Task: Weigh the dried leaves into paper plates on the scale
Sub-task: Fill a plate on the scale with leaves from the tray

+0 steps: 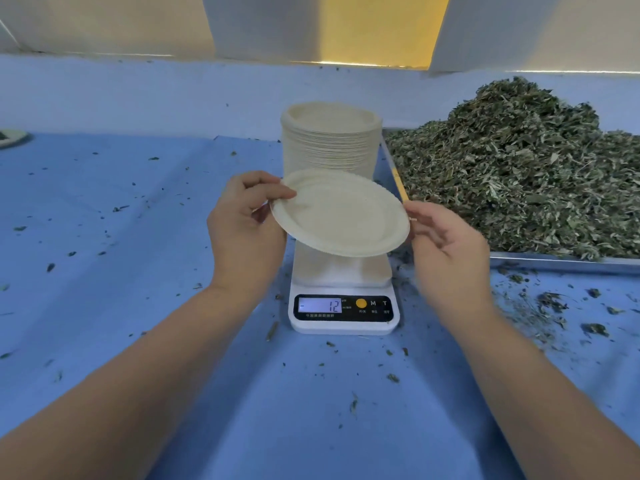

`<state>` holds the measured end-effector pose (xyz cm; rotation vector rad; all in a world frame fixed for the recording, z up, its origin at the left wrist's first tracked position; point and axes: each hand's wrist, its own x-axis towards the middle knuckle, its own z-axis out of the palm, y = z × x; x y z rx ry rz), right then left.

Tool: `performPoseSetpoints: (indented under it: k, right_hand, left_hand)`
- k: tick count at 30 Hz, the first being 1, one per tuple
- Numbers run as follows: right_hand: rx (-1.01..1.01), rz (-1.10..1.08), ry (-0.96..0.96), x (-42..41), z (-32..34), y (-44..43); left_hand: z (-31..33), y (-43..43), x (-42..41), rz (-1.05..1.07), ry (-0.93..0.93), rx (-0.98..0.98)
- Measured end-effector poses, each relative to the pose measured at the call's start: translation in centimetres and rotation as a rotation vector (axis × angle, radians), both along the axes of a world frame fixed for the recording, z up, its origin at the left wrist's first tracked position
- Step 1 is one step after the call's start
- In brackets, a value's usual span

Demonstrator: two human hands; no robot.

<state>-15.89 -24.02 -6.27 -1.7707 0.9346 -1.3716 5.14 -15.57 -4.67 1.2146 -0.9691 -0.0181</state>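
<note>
Head view: my left hand pinches the tilted paper plate, right hand slack alongside; set down crooked, it could slide off the scale.

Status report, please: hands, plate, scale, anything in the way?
Left hand grips paper plate at left rim, tilted over scale. Right hand open by right rim, touch unclear. Plate stack behind scale, not blocking.

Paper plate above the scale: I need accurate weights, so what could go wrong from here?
The display on the scale shows 12, not zero; readings may be off unless it zeroes under the plate. The plate is tilted, pinched by the left hand; it could land off-centre, against the plate stack.
</note>
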Motion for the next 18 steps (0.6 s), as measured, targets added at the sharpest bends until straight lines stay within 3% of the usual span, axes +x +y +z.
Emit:
performPoseSetpoints:
  k: [7,18]
  right_hand:
    - [0.030,-0.057,0.118,-0.4,0.4,0.5]
    - [0.108,-0.085,0.246,-0.6,-0.2,-0.2]
  left_hand:
    - [-2.7,0.7,1.3,-0.195,0.340,0.210]
    - [-3.4,0.3,1.6,-0.237,0.376,0.374]
